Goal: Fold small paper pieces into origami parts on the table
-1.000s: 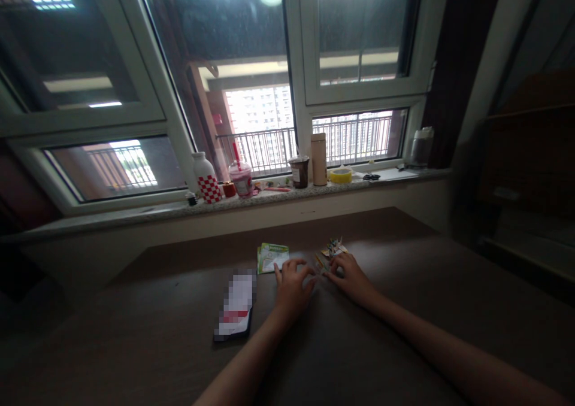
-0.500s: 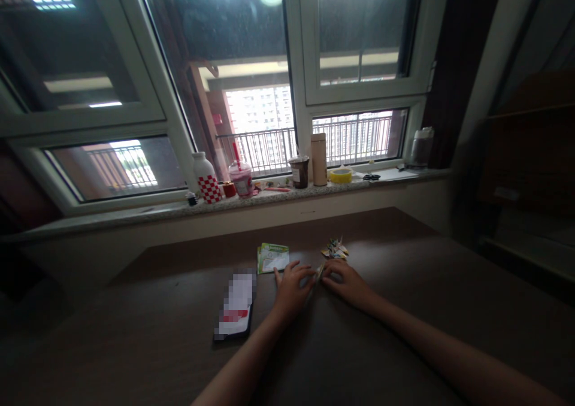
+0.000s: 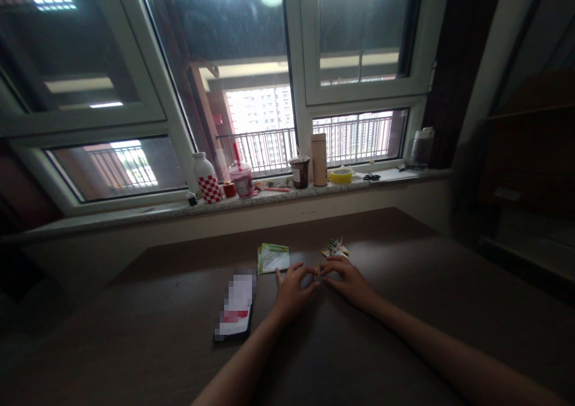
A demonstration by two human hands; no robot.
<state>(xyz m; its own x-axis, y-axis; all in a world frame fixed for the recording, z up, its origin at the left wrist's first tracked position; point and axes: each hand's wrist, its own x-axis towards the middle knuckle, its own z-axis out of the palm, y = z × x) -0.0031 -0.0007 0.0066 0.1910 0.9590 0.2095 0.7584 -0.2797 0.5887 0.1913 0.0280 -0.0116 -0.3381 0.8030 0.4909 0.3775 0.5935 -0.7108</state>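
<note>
From where I stand, the left hand (image 3: pixel 294 286) is drawn into a narrow pinch, thumb and fingertips closed on a small colored piece (image 3: pixel 318 270). The right hand (image 3: pixel 348 277) meets it from the other side, pinched just as narrowly on the same piece. Take the phone (image 3: pixel 236 304) as landmark: the piece is off to its right, about level with its far end, upright between the fingertips. Its exact shape is too small to tell.

I'd judge the step in hand to be close fingertip work on this one piece, pressing or folding it. The next move seems to call for light, matched pressure from both hands; a careless tug could twist it.

Farther right of the phone and beyond the piece sits a spiky pile (image 3: pixel 335 248) of little pieces, near the right hand's knuckles. Just past the phone's far end, slightly right, green-and-white packets (image 3: pixel 275 258) lie flat on the table (image 3: pixel 135 310). Well beyond the phone, a checked bottle (image 3: pixel 206 181) stands on the windowsill (image 3: pixel 135 215).
</note>
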